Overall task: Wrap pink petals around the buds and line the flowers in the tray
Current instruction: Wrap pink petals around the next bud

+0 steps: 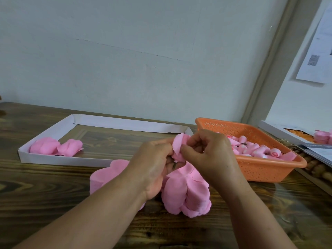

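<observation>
Above the tabletop's near middle, the left hand [154, 159] and right hand [208, 150], close together, pinch a pink petal [179, 146] around a hidden bud; thin, soft and light, it likely creases easily, so hold it gently at its base.

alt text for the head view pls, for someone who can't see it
Both hands, left hand and right hand, pinch a pink petal around a bud above loose pink petals on a wooden table. A white tray at left holds two finished flowers; an orange basket of buds sits at right.
</observation>
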The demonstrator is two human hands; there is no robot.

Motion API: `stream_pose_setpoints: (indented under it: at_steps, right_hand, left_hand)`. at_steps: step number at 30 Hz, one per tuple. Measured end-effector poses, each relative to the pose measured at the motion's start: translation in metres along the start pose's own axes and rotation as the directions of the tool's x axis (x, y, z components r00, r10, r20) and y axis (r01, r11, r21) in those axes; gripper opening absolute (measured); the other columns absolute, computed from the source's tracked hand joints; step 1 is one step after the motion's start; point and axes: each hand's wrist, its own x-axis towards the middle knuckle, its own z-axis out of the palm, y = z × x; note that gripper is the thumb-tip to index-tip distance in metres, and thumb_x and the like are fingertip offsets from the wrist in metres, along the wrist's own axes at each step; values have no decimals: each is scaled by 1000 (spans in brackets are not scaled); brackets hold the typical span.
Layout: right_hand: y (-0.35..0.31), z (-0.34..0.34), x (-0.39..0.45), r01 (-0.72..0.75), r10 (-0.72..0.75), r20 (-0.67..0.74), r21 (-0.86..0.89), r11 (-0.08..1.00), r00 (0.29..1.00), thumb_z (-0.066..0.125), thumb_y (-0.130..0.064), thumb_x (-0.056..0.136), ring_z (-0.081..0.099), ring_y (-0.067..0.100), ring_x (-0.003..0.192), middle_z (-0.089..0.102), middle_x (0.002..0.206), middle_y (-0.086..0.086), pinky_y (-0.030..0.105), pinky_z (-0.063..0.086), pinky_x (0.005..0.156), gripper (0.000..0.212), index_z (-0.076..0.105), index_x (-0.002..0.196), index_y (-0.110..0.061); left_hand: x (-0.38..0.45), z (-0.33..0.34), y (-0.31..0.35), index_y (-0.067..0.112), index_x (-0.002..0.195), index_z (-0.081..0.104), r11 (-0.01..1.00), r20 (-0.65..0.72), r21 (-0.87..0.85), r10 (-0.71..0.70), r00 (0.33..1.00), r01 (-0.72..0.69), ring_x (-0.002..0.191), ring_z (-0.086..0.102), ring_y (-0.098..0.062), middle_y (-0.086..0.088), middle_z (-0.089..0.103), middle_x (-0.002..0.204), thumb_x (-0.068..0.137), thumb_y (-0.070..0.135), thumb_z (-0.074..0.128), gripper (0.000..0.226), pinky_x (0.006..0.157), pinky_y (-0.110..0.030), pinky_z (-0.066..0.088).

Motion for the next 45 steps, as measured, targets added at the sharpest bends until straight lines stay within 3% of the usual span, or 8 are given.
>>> stream_pose_setpoints:
  at_steps: [12,17,20,23,29,33,38,45]
  right_hand:
    - [-1,1,-1,25,-27,-116,-17,1000,993,66,-7,75,42,4,42,48,42,-15,11,30,42,22,56,56,-8]
    - [0,0,0,56,-58,-107,-29,998,992,59,-1,80,42,7,45,46,44,-5,15,30,42,24,56,56,-5]
    - [2,-1,2,10,-4,-87,67,998,996,54,4,79,55,20,52,59,54,9,35,50,53,21,58,60,-3]
    - [3,0,3,-22,30,-58,133,991,998,50,5,81,61,38,66,63,63,17,52,51,62,20,60,64,-1]
    - [3,1,3,-39,43,-17,176,984,999,51,1,87,63,35,68,66,66,15,53,52,65,22,62,68,-1]
    - [-2,-1,2,-124,129,7,325,938,992,46,8,86,66,24,61,66,65,18,42,58,63,22,58,79,-9]
    - [-1,-5,1,-117,113,33,285,951,993,53,12,73,60,45,65,62,66,25,58,50,63,15,54,73,-3]
    - [1,-3,3,-124,118,38,259,958,992,63,0,81,61,43,67,66,65,20,53,53,63,17,67,65,-2]
  left_hand:
    - [1,3,-7,4,104,73,994,55,-20,107,993,-106,83,72,-17,-14,74,96,90,-13,37,42,68,-20,56]
    - [2,1,-5,7,104,72,993,23,-42,109,994,-108,85,72,-16,-10,75,96,91,-12,37,42,69,-19,56]
    - [2,2,-3,7,96,75,991,28,-89,102,994,-99,77,73,-16,-12,75,92,88,-14,37,44,62,-19,55]
    - [1,2,-2,7,96,75,992,12,-85,96,995,-95,74,73,-16,-11,75,90,88,-14,38,43,60,-18,54]
    - [1,2,-3,8,103,71,993,-20,-48,105,994,-106,75,73,-13,-5,76,89,92,4,53,21,61,-18,55]
    - [0,2,1,6,90,73,989,-14,-129,76,997,-77,72,73,-14,-9,76,86,73,11,64,21,58,-19,55]
    - [2,2,3,2,90,71,987,-48,-159,30,998,-37,61,70,-11,-8,75,79,87,2,57,15,56,-19,56]
    - [2,1,0,0,102,70,993,-51,-115,33,998,-38,64,71,-15,-10,75,81,93,-2,51,21,55,-19,55]
